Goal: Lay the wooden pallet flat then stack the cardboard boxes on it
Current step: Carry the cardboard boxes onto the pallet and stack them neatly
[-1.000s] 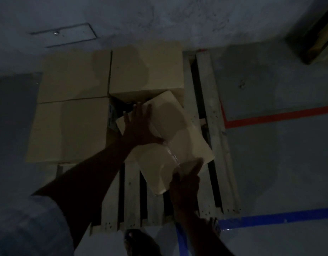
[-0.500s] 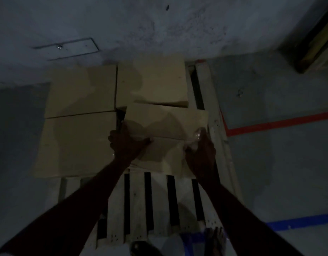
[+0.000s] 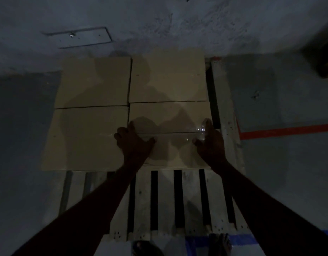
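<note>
Your left hand (image 3: 134,143) and right hand (image 3: 211,145) grip the box (image 3: 170,117) between them by its sides, on the pallet (image 3: 166,200).

A wooden pallet (image 3: 189,200) lies flat on a dim grey concrete floor (image 3: 279,172), slats running near to far. A red tape line (image 3: 288,131) crosses the floor to its right, a blue tape line (image 3: 239,241) at its near-right corner. Four cardboard boxes (image 3: 93,82) sit two by two on its far half.

The left hand (image 3: 133,143) and right hand (image 3: 210,143) are gripping the near-right box (image 3: 170,117) by its sides; it is lying on the pallet (image 3: 167,200) beside three other boxes (image 3: 89,137).
</note>
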A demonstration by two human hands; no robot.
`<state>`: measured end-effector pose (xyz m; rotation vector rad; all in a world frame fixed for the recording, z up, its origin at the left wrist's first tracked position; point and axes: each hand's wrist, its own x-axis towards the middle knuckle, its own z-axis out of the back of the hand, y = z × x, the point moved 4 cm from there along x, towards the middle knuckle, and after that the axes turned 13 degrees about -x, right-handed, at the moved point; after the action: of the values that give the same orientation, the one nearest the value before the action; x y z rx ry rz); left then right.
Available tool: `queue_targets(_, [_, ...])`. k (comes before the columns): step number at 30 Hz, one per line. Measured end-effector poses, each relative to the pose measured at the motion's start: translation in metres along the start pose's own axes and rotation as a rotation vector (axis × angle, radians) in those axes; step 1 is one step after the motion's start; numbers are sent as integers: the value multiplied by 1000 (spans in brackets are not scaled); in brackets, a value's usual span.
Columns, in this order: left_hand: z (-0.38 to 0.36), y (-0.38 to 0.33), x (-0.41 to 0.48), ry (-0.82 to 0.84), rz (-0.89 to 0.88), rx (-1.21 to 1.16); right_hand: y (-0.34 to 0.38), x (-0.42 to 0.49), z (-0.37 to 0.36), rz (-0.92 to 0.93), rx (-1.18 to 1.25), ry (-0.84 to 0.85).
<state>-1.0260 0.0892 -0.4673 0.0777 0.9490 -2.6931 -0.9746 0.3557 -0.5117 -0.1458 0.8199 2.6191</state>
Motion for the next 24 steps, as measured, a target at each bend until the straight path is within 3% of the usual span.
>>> queue_targets(3, [0,-7,-8,5,-275,37,0,-1,-1,-12,-51,42])
queue_targets(7, [-27,-1,-26,264,-540,258,11,-2,7,-45,-144,161])
queue_targets(11, [-37,8,-39,369,-542,271,33,-17,3,97,-484,108])
queue_targets(13, [-37,9,-40,338,-548,244,40,-19,-8,212,-571,132])
queue_targets(15, [-40,11,-39,296,-553,201,43,-18,-17,247,-638,207])
queue_targets(18, [-45,16,-41,242,-535,117,46,-20,-14,313,-726,158])
queue_targets(24, [-46,14,-45,85,-449,-45,48,-1,-14,407,-921,239])
